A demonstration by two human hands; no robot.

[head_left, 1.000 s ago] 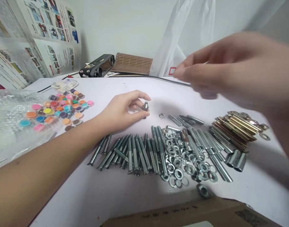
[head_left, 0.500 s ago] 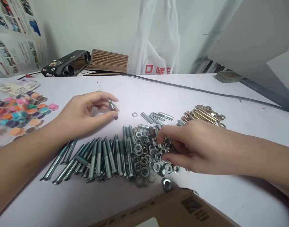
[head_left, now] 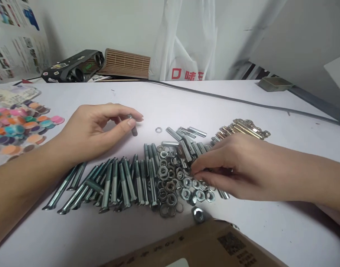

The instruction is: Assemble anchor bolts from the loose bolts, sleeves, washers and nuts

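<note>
My left hand (head_left: 97, 128) rests on the white table (head_left: 186, 104) and pinches a short bolt (head_left: 133, 129) between thumb and fingers. My right hand (head_left: 231, 167) lies over the pile of nuts and washers (head_left: 175, 185), its thumb and fingertips pinched together in the pile; what they hold is too small to name. A row of long silver bolts (head_left: 117, 183) lies in front of my left hand. Short silver sleeves (head_left: 186, 139) and brass-coloured bolts (head_left: 248, 128) lie behind my right hand. A single washer (head_left: 158, 129) sits apart.
Coloured round caps (head_left: 16, 124) are spread at the left. A cardboard box (head_left: 203, 246) is at the near edge, with one large nut (head_left: 198, 214) beside it. A black cable (head_left: 242, 102), a black device (head_left: 75, 68), a ribbed brown object (head_left: 125, 63) and a white plastic bag (head_left: 186, 44) stand at the back.
My right hand came down from mid-air onto the nut and washer pile and pinched its fingers there. My left hand has stayed on the short bolt. The view shifted right.
</note>
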